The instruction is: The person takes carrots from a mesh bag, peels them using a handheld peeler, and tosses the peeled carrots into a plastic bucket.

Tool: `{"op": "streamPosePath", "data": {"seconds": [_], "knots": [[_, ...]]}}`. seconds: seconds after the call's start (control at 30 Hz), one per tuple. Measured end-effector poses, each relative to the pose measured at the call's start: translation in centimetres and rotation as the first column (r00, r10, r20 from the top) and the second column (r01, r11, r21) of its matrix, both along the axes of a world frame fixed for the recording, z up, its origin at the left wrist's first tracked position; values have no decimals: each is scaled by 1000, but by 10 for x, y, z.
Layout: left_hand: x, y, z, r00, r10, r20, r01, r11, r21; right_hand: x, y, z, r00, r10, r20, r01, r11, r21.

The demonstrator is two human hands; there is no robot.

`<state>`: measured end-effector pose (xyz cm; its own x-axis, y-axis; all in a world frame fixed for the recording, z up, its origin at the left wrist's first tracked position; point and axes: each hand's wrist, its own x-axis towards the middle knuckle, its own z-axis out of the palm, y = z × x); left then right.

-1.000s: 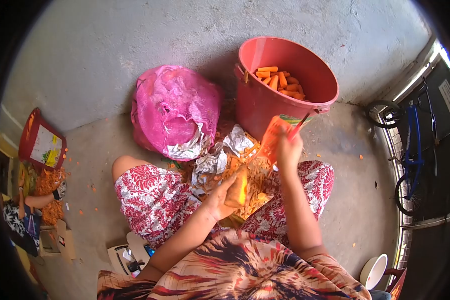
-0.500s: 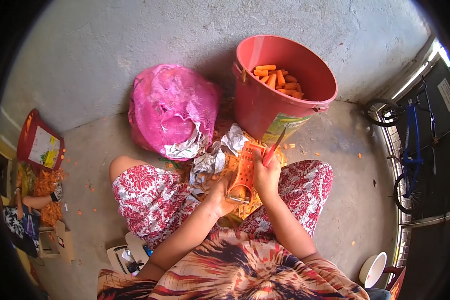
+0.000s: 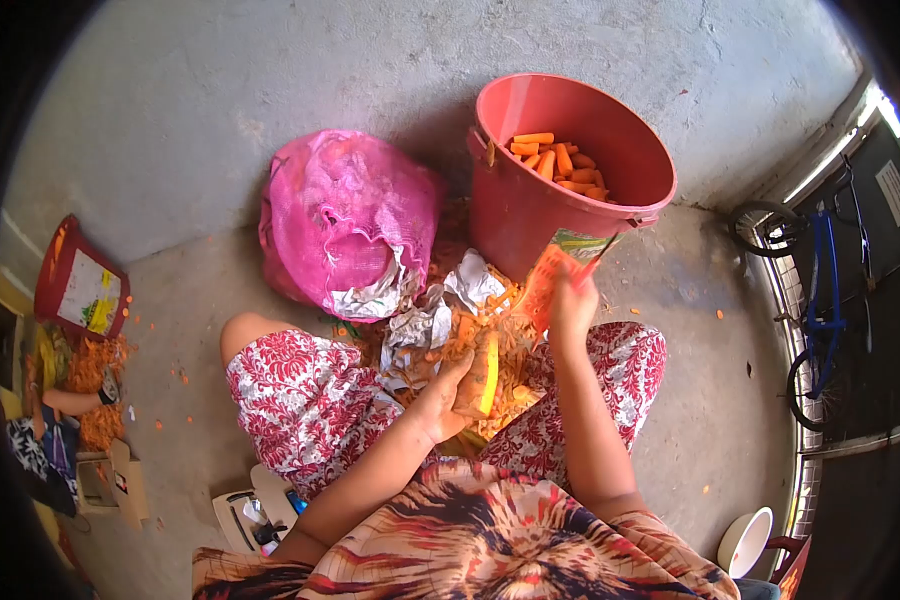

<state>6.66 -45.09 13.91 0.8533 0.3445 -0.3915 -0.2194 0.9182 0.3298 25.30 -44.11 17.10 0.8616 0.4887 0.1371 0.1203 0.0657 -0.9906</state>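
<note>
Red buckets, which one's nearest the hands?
The red bucket beside the pink mesh sack, carrots showing inside; the other bucket sits far left.

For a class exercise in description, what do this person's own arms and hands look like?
The left hand and right hand are ungloved, with no watch or bracelet visible. The forearms are bare below short sleeves streaked in tan, red and near-black.

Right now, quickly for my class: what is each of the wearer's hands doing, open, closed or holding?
Left hand: closed around a partly peeled carrot.
Right hand: closed, holding an orange peeler and red-handled knife.
</note>
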Motion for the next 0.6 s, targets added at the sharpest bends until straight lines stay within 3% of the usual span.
{"op": "streamPosePath", "data": {"seconds": [0.03,0.1,0.17,0.27,0.37,0.47,0.6], "knots": [[0,2,1,1000,-3,-13,3,1000,-18,-15,-7,7,997,63,47,-61,997,-43],[1,5,5,999,-13,-40,11,998,-55,-35,-17,8,975,199,-100,-207,976,-76],[4,6,4,1000,-7,-10,7,997,-74,-55,-25,18,968,244,-58,-247,968,-49],[4,5,1,999,-12,31,14,996,-83,-58,-29,10,964,235,122,-221,969,-113],[3,4,2,999,-18,28,21,994,-106,-62,-30,11,968,225,115,-213,971,-109],[3,1,1,998,-19,58,26,992,-124,-62,-37,12,953,256,165,-210,944,-254],[3,-8,-17,988,-97,120,102,994,-28,-53,-32,5,950,216,224,-180,969,-171]]}}
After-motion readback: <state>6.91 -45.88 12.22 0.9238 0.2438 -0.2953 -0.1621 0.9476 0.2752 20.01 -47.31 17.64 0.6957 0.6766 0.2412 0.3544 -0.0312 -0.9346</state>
